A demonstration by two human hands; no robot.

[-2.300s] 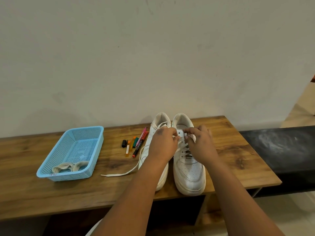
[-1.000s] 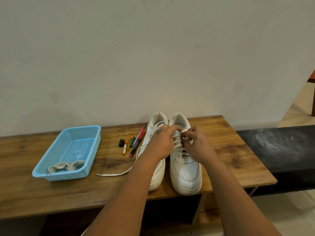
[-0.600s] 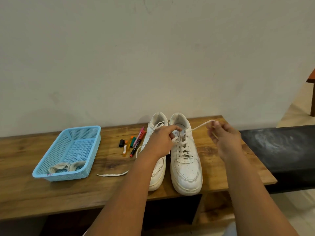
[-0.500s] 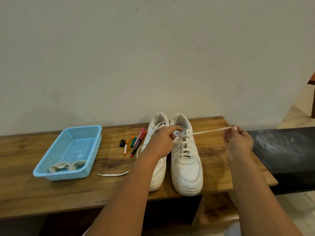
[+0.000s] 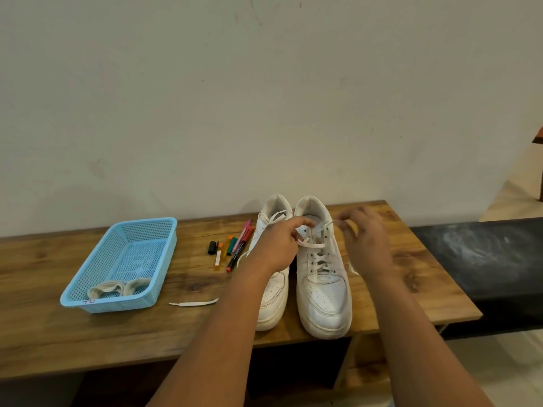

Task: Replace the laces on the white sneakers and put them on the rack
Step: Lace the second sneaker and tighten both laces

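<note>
Two white sneakers stand side by side on the wooden table point(image 5: 44, 333), toes toward me. The right sneaker point(image 5: 324, 292) has a white lace point(image 5: 318, 254) threaded through its lower eyelets. My left hand point(image 5: 277, 245) pinches the lace's left end at the upper eyelets, covering part of the left sneaker point(image 5: 271, 301). My right hand point(image 5: 363, 239), blurred, is beside the right sneaker's collar with its fingers on the lace's right end. A loose lace end point(image 5: 192, 303) lies flat on the table left of the left sneaker.
A light blue plastic basket point(image 5: 164, 259) at the left holds coiled off-white laces point(image 5: 117, 287). Several markers and caps point(image 5: 232, 249) lie between basket and sneakers. A wall stands close behind. A black bench top point(image 5: 484, 259) adjoins the table's right end.
My right hand had pulled the lace out taut to the right; it has come back in next to the right sneaker's collar. My left hand stayed at the eyelets.
</note>
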